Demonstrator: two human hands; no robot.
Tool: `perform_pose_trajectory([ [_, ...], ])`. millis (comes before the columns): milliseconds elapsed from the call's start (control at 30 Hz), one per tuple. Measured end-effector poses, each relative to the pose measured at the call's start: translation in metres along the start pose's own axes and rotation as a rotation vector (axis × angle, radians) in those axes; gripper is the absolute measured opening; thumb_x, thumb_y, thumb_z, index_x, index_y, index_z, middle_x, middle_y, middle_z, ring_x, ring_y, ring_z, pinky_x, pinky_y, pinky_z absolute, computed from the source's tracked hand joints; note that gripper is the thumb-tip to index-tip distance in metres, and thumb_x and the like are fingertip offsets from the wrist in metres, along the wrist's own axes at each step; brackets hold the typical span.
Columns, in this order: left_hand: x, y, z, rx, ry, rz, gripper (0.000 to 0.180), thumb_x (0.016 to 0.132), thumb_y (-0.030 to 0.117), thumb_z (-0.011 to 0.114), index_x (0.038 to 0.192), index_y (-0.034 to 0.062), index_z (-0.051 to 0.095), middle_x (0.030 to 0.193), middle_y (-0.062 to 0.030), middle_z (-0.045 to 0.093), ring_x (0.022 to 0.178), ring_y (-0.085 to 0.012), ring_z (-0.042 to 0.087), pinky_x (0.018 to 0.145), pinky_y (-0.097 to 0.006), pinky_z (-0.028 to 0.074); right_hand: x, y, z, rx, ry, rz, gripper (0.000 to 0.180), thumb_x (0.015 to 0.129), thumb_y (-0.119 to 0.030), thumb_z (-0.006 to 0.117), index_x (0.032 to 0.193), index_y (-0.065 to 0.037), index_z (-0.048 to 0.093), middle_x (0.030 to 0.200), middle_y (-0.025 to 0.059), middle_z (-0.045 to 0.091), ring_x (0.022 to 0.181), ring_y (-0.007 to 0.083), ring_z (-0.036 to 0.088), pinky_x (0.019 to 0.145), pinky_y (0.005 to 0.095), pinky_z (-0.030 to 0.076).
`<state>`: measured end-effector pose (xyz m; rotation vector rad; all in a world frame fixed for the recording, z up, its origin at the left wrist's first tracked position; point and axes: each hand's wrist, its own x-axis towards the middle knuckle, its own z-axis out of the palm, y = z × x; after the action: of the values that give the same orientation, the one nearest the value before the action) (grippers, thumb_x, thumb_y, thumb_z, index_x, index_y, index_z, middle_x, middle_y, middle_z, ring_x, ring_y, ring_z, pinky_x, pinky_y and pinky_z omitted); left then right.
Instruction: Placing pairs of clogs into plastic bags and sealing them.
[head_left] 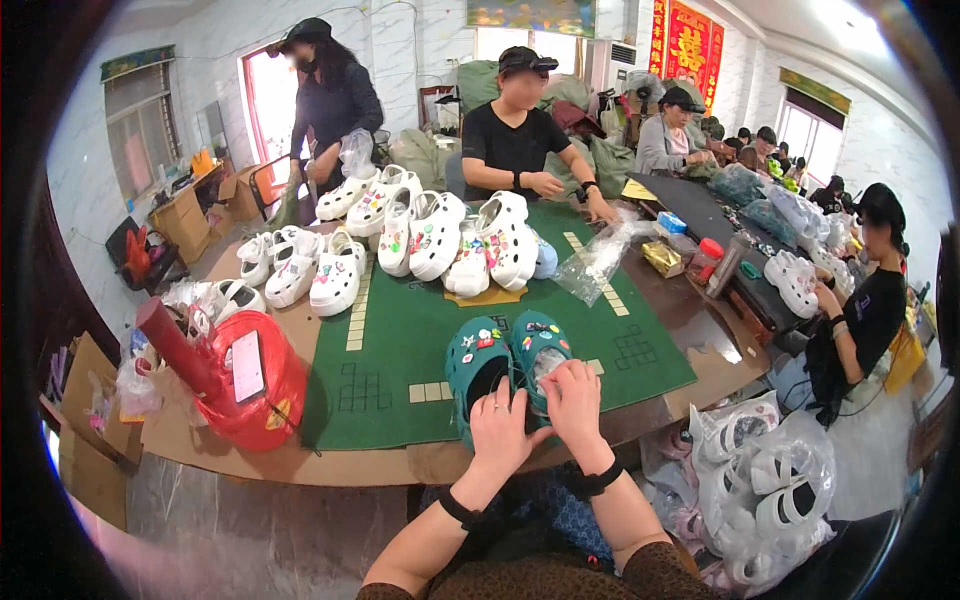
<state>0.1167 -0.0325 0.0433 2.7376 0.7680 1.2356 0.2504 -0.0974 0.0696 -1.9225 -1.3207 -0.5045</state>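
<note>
A pair of dark green clogs with small colourful charms stands toes away from me at the near edge of the table. My left hand (501, 432) is closed at the heel of the left green clog (476, 352), its thumb reaching toward the other shoe. At the opening of the right green clog (541, 332), my right hand (575, 402) pinches a clear plastic bag (548, 362) that sits partly inside it. My fingers hide the heels of both shoes. Beyond them, several white clogs (435, 235) with charms stand on the green mat (400, 340).
To the left, a phone (247, 364) lies on a red plastic-wrapped bundle (250, 415). A clear bag (600, 262) lies near a co-worker (515, 130) across the table. Bagged white shoes (770, 480) are piled at my right. Other people work along a dark table (690, 205).
</note>
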Motion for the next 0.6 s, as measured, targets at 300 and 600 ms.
perform_pose_trajectory([
  [300, 0.004, 0.002, 0.005, 0.045, -0.032, -0.075, 0.067, 0.063, 0.051, 0.081, 0.108, 0.0041, 0.065, 0.129, -0.0196, 0.060, 0.101, -0.0321, 0.062, 0.092, -0.044, 0.044, -0.037, -0.020, -0.032, 0.713, 0.237, 0.011, 0.008, 0.093, -0.008, 0.061, 0.091, -0.003, 0.054, 0.098, 0.0111, 0.058, 0.093, 0.0236, 0.054, 0.087, 0.0347, 0.042],
  [600, -0.004, -0.007, -0.051, -0.500, 0.131, -0.112, 0.042, 0.079, 0.033, 0.075, 0.111, 0.0073, 0.067, 0.135, -0.0173, 0.054, 0.129, -0.0371, 0.047, 0.112, -0.053, 0.031, -0.014, -0.050, -0.092, 1.553, 0.444, 0.816, 0.021, 0.107, -0.021, 0.049, 0.102, -0.002, 0.054, 0.096, 0.0006, 0.057, 0.085, 0.0074, 0.051, 0.080, 0.0236, 0.043],
])
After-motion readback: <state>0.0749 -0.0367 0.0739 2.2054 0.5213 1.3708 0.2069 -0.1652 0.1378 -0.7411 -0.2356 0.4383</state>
